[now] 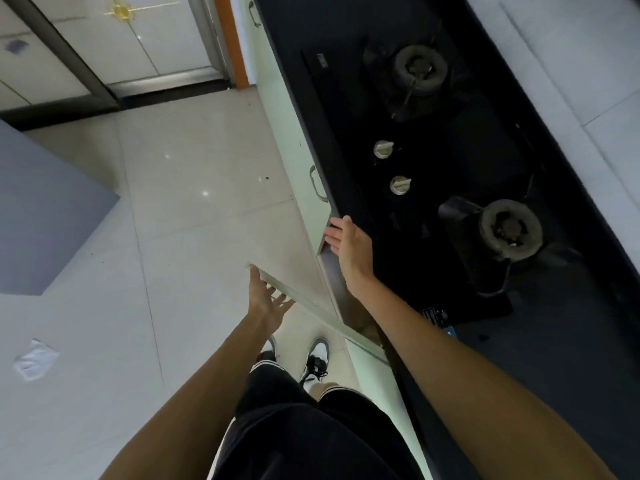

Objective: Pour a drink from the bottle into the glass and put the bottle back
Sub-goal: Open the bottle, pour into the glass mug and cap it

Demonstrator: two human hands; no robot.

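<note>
Soft, even light falls from above. The pale floor [104, 323] is bright and glossy, carrying small pinpoint glints, and shadows on it are faint. The black counter [571, 358] reads dim, its detail mostly lost. Wide-angle distortion bends straight lines toward the edges. The whole frame looks slightly soft.

The person wears black shorts [311, 438] with thin white stripes [227, 441] down the outer seam and along the hem. The right shoe [317, 356] is a white trainer with grey toe panels and black laces. The left shoe [269, 345], mostly hidden, shows the same grey and white. The left hand [268, 299], right hand [349, 244] and forearms [450, 358] are bare.
</note>
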